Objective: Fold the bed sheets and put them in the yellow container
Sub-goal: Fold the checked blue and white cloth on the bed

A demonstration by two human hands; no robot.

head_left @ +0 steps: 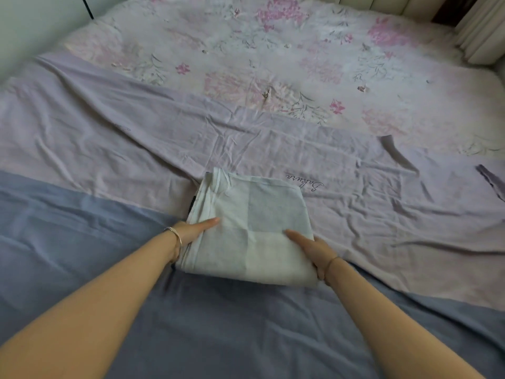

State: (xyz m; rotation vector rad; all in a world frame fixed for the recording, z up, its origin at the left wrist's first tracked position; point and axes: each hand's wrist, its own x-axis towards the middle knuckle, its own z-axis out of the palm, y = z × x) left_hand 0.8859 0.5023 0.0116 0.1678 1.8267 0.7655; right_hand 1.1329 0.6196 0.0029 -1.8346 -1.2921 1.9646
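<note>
Folded sheet (251, 228), left hand (189, 231) fingers hidden beneath

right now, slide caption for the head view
Left hand and right hand hold a folded pale checked sheet on a lilac-blue bedspread.

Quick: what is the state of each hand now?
Left hand: holds the left edge of the folded pale sheet, thumb on top.
Right hand: holds its right edge, thumb on top.

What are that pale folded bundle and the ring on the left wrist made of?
Folded sheet: probably thin woven cotton, matte, judging by soft creases and layered edges. Bangle: looks like polished silvery metal; it glints, thin and rigid.
</note>
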